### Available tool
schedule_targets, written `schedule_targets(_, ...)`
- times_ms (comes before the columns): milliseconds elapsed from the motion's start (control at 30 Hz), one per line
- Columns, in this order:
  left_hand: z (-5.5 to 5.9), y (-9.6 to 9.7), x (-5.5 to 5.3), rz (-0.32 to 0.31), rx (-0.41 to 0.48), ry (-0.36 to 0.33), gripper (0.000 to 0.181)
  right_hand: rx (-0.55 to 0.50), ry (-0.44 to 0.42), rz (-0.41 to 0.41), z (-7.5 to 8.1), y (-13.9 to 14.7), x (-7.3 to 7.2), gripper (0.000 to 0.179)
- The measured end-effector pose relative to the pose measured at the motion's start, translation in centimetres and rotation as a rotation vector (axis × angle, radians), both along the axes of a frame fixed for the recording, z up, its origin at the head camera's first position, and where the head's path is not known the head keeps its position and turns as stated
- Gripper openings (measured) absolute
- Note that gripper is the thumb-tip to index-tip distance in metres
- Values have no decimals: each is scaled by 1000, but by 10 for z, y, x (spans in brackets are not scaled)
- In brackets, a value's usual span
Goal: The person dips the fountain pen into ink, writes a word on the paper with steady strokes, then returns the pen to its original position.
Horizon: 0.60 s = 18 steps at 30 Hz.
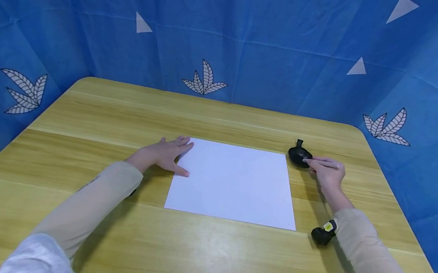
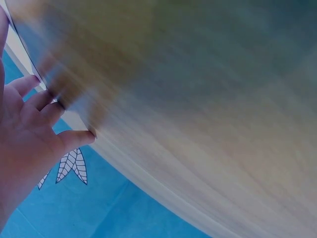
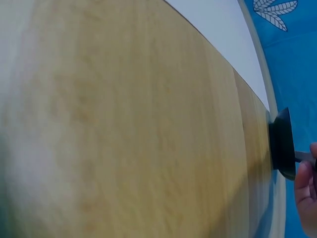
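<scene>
A blank white sheet of paper (image 1: 234, 182) lies on the wooden table. My left hand (image 1: 167, 152) rests at its upper left edge, fingers spread, with the fingertips and thumb on the paper. To the right of the sheet's top corner stands a small black bowl (image 1: 298, 156) with a short handle pointing away. My right hand (image 1: 328, 171) pinches a thin, light stick-like tool (image 1: 330, 164), its tip at the bowl. Sideways in the right wrist view, the bowl (image 3: 282, 144) shows the grey tool (image 3: 303, 156) reaching into it. What the tip is like stays hidden.
The wooden table (image 1: 211, 251) has rounded far corners. Blue cloth (image 1: 273, 75) with white leaves and triangles hangs behind it and at both sides. A black wrist camera (image 1: 322, 234) hangs below the right sleeve, above the table.
</scene>
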State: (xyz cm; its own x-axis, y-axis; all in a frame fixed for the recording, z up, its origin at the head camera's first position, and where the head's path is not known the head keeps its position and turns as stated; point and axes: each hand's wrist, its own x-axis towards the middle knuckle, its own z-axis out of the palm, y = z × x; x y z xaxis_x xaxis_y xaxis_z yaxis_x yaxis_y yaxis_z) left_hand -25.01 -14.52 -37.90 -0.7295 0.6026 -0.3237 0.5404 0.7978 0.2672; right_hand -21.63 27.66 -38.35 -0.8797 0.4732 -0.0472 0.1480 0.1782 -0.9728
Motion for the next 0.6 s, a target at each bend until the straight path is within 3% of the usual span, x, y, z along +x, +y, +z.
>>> schedule_targets(167, 0, 0, 0, -2, -6, -2, 98, 1, 18, -30, -1, 3, 2, 12)
schedule_targets(400, -1, 0, -1, -2, -1, -3, 97, -12, 4, 7, -2, 1, 0, 18)
schedule_targets(600, -2, 0, -1, -1, 0, 1, 97, -70, -5, -8, 0, 3, -3, 17)
